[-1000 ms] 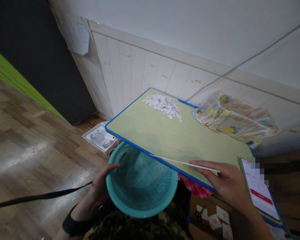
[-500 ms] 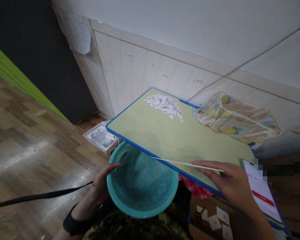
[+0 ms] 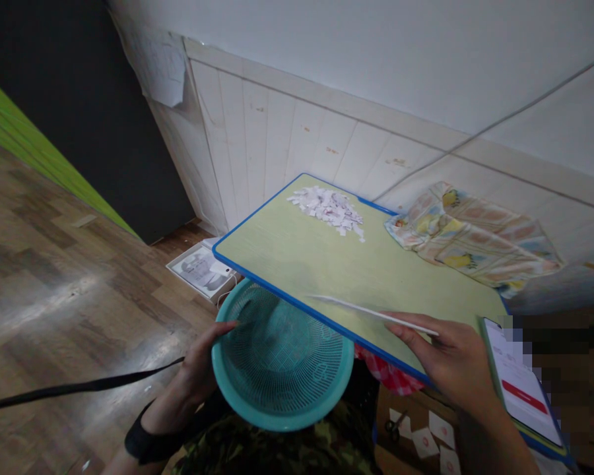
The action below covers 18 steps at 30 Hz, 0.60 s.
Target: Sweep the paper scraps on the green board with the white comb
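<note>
My left hand [image 3: 202,366] grips the rim of a teal mesh basket [image 3: 282,359], held just under the near edge of a low green table with a blue border [image 3: 327,264]. My right hand [image 3: 450,359] rests at that near edge, fingers closed on a thin white sheet of paper [image 3: 371,311] seen edge-on and lying low over the tabletop. A heap of small white paper scraps [image 3: 329,206] lies at the table's far side, well away from both hands.
A patterned folded cloth [image 3: 475,241] lies at the table's back right by the white wall. A phone [image 3: 522,382] with a lit screen lies at the right. A white box [image 3: 200,269] sits on the wooden floor; paper squares [image 3: 433,435] lie below the table.
The white sheet in my right hand has shifted slightly up and onto the tabletop. The basket and my left hand have stayed put.
</note>
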### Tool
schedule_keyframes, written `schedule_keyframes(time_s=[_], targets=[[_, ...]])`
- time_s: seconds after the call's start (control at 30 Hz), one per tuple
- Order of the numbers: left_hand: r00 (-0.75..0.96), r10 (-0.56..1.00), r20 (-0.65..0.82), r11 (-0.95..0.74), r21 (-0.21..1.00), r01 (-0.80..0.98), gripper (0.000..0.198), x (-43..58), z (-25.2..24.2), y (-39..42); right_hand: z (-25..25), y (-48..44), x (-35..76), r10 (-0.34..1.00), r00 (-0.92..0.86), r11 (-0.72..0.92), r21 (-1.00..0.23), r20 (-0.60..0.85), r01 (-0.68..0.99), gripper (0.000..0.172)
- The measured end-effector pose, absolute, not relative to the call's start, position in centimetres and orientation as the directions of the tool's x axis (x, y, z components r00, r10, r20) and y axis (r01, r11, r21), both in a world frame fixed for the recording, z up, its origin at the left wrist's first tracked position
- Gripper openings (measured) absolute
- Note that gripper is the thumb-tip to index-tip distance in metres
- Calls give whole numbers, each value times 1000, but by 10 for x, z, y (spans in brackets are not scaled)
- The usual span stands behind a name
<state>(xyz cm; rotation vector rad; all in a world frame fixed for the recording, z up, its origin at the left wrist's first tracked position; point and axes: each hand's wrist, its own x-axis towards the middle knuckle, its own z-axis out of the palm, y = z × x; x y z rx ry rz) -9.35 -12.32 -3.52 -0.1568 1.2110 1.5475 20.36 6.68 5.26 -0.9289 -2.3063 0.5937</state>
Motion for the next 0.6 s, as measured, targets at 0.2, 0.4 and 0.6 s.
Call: schedule_keyframes(time_s=[0.2,0.4,0.6], targets=[[-371,684,-628,118,598,-793,24,-96,-41,-123,33,81,190,762,-459,648,-525,457,552,20],[-337,708,-620,115,572,-812,20,-99,-44,-124,36,76,182,685,-588,720,-520,429,460,21],[-332,726,-602,100,571,-815,17,-102,-50,-127,48,63,184,686,-625,697,-583,372,418,20]])
